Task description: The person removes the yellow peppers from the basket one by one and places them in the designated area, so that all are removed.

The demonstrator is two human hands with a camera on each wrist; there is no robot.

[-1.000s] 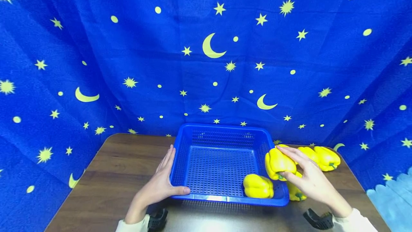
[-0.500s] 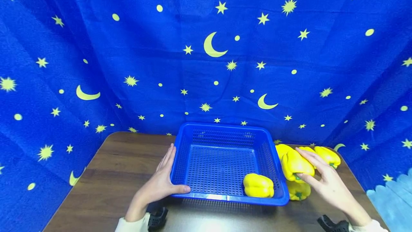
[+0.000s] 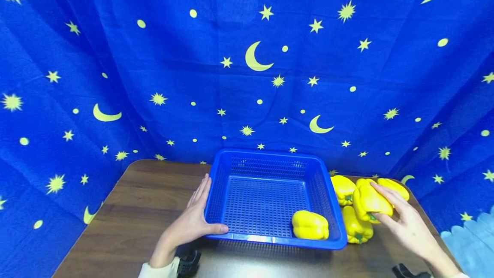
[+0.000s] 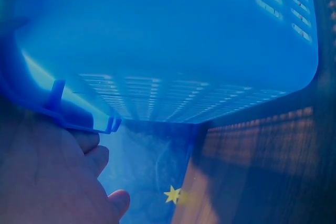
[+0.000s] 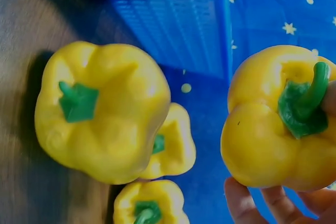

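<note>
My left hand (image 3: pixel 193 222) holds the near left corner of a blue plastic basket (image 3: pixel 262 239), its thumb on the front rim and its fingers along the left side. A yellow bell pepper (image 3: pixel 310 225) lies in the basket's near right corner. To the right of the basket, my right hand (image 3: pixel 411 226) grips another yellow bell pepper (image 3: pixel 371 200), whose green stem (image 5: pixel 310 103) shows in the right wrist view. Around the held one are more bell peppers: one behind left (image 3: pixel 343 188), one in front (image 3: pixel 357 227), and one partly hidden behind the hand (image 3: pixel 394 187).
A brown wooden table (image 3: pixel 139 209) lies under everything. Behind it and at both sides hangs a blue curtain (image 3: pixel 173 67) with yellow stars and moons. The basket's slotted outer wall (image 4: pixel 173 95) fills much of the left wrist view.
My right hand has carried its bell pepper to the right, from beside the basket's right rim to among the other peppers. My left hand and the basket stay in place.
</note>
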